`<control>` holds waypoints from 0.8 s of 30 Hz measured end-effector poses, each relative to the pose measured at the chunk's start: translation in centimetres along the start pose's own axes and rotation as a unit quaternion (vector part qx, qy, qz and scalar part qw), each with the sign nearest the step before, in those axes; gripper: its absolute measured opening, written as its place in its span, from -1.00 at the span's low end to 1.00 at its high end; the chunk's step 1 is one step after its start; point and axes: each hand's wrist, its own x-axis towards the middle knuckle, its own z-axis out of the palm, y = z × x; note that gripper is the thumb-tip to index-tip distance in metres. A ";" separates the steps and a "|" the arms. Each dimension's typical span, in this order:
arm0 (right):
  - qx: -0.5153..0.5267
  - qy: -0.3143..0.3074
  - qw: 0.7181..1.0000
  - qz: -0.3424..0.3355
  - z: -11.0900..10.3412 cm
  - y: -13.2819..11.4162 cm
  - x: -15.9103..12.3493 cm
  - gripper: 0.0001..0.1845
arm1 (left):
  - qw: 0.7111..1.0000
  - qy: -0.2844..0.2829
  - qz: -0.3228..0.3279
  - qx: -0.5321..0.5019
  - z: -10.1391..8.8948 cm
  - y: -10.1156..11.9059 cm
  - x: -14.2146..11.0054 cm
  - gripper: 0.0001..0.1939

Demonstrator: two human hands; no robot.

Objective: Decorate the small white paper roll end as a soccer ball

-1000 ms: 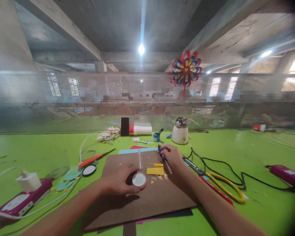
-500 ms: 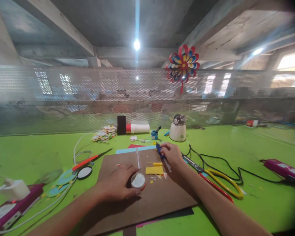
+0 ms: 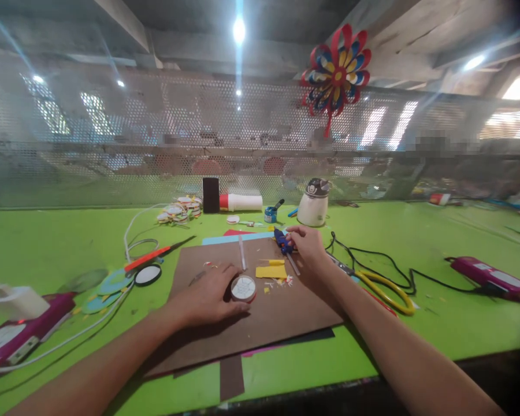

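On the brown board my left hand curls its thumb and fingers round a small white disc with a red edge. My right hand is at the back of a blue hot glue gun, its bent fingertips against the body; part of the grip is hidden. A clear glue stick sticks out of the gun toward me. Between the hands lie a yellow paper piece, paper scraps and a loose clear glue stick.
Scissors and a black cord lie to the right, near a purple power strip. At left are an orange-handled tool, a black-rimmed disc and another power strip. A white canister and blue jar stand behind.
The view has tipped downward, so everything sits higher in the picture. My right fingers have shifted slightly, showing more of the glue gun. My left hand stays round the disc.
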 end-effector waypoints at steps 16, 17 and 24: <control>-0.011 0.000 1.000 -0.006 0.1 -0.3 -0.6 -0.76 | 1.000 0.017 0.012 0.002 0.5 -0.5 -0.1 -0.27; -0.012 0.004 1.000 -0.007 0.1 -0.3 -0.7 -0.77 | 1.000 0.017 0.011 0.000 0.5 -0.5 -0.1 -0.27; 0.000 0.019 1.000 -0.013 0.4 -1.1 -1.3 -0.85 | 1.000 0.011 0.012 -0.013 0.3 -0.4 -0.1 -0.28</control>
